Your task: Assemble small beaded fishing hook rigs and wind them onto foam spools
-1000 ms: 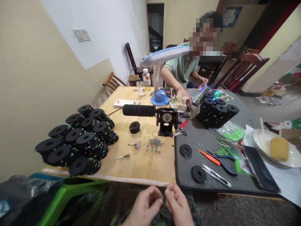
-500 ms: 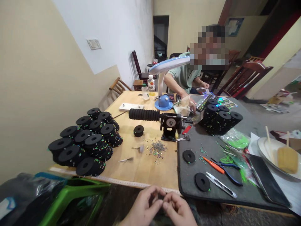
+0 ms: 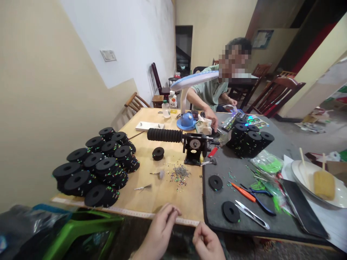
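My left hand (image 3: 162, 231) is over the table's front edge, its fingers stretched forward and right; I see nothing in it. My right hand (image 3: 207, 242) is just past the front edge, thumb and fingers curled together; anything between them is hidden. The hands are apart. Ahead lies a loose pile of small grey metal pieces and coloured beads (image 3: 179, 174). To its left are two small feathery tufts on thin stems (image 3: 157, 174). A black foam spool (image 3: 158, 153) lies behind them. Another black foam spool (image 3: 230, 212) rests on the grey mat, right of my right hand.
Stacked black foam spools (image 3: 94, 162) fill the table's left side. A black clamp device (image 3: 194, 146) holds a foam roll. Behind it stands a blue lamp (image 3: 186, 121). Tweezers (image 3: 252, 215), pliers (image 3: 261, 198) and a phone (image 3: 303, 207) lie right. A co-worker sits across.
My hands were together, fingertips meeting; now they have separated, the left moving forward and left, the right lower. The co-worker's hand has shifted on the table. The view has moved slightly.
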The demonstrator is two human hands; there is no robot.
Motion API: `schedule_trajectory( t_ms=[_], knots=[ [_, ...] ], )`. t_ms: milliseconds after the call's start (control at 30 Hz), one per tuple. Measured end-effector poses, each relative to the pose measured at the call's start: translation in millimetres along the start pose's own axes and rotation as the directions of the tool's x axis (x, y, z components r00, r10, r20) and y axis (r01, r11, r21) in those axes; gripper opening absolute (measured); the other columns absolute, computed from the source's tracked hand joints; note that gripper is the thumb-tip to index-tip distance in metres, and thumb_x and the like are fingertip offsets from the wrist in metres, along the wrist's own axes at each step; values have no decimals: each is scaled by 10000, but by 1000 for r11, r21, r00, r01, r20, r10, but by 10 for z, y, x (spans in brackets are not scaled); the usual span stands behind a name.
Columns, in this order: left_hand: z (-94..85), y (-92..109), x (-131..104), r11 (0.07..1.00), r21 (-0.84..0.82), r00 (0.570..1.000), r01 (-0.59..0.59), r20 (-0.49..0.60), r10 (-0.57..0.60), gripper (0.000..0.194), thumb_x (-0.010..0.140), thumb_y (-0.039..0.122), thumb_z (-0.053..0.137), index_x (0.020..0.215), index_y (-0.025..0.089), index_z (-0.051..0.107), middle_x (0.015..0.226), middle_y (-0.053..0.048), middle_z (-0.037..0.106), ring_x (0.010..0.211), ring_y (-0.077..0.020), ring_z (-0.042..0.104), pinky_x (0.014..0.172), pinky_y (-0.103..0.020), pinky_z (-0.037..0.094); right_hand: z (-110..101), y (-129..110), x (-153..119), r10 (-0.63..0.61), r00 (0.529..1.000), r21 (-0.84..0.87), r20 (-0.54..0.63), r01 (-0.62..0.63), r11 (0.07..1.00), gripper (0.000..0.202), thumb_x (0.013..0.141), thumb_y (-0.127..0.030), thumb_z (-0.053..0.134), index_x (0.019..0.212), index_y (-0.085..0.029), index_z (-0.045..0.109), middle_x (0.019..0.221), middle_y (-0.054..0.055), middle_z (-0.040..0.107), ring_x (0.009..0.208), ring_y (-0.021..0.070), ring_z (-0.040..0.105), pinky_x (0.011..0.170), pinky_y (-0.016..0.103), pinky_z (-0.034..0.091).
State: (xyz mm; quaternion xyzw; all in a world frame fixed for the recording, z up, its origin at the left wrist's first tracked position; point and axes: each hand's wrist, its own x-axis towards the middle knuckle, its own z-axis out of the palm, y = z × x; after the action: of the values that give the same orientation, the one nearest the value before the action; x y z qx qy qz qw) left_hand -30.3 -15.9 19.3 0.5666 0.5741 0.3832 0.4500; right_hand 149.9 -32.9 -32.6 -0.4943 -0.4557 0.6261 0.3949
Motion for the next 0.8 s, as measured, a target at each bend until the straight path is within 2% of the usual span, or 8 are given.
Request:
schedule_trajectory(
  t_ms=[67,133,267,367,467,567,667,800],
  knots=[
    [-94,-20,39,1000,-17,998,12,-53,-13,288,910,420,494,818,194,647,749,-30,598,734,-208,565,694,-278,436,17,-31,-30,40,998,68,-49,-37,997,332,685,-413,726,582,-213,483,501,-94,336,479,94,268,478,220,250],
    [-192,-40,63,999,-46,999,8,-52,-11,290,890,442,518,834,193,656,777,-31,597,740,-207,569,706,-282,441,46,-47,-58,87,994,143,-71,-76,987,392,696,-507,722,606,-223,466,467,-116,292,438,79,212,451,217,211],
    [-288,-51,16,987,-117,993,112,55,-106,355,865,501,529,884,176,672,721,-19,598,692,-189,548,674,-271,430,96,-21,-82,85,994,182,-67,-72,981,495,692,-658,682,623,-231,443,441,-127,287,409,67,185,430,212,189],
    [-229,-60,-79,979,-103,973,173,169,-154,372,867,502,530,863,163,683,674,3,561,675,-167,505,649,-250,396,89,53,-74,28,996,115,-86,-18,993,520,709,-706,633,628,-224,455,454,-113,301,424,77,209,436,214,193],
    [-85,-133,-151,973,-130,959,189,240,-154,328,801,480,639,800,155,683,642,31,503,651,-143,443,625,-234,361,45,134,-65,-63,992,-24,-111,61,998,485,762,-661,607,631,-210,491,501,-80,349,468,102,286,465,228,236],
    [74,-247,-160,943,-206,939,262,281,-200,423,649,532,759,804,143,704,557,66,429,564,-118,368,545,-226,318,-6,171,-63,-127,991,-160,-46,118,980,399,822,-550,595,652,-196,523,548,-53,395,507,122,351,502,242,285],
    [179,-293,-136,899,-311,936,307,269,-227,487,623,584,760,811,136,721,626,23,556,617,-136,456,600,-236,375,-31,169,-63,-175,985,-260,1,169,951,319,851,-436,591,652,-195,528,545,-55,387,496,121,350,493,239,284],
    [213,-252,-112,867,-368,938,337,206,-277,401,679,538,751,748,145,711,649,7,621,664,-153,516,665,-250,407,-31,160,-62,-260,965,-368,35,254,894,251,851,-310,595,632,-195,549,517,-53,421,458,111,363,461,221,299]
  ],
)
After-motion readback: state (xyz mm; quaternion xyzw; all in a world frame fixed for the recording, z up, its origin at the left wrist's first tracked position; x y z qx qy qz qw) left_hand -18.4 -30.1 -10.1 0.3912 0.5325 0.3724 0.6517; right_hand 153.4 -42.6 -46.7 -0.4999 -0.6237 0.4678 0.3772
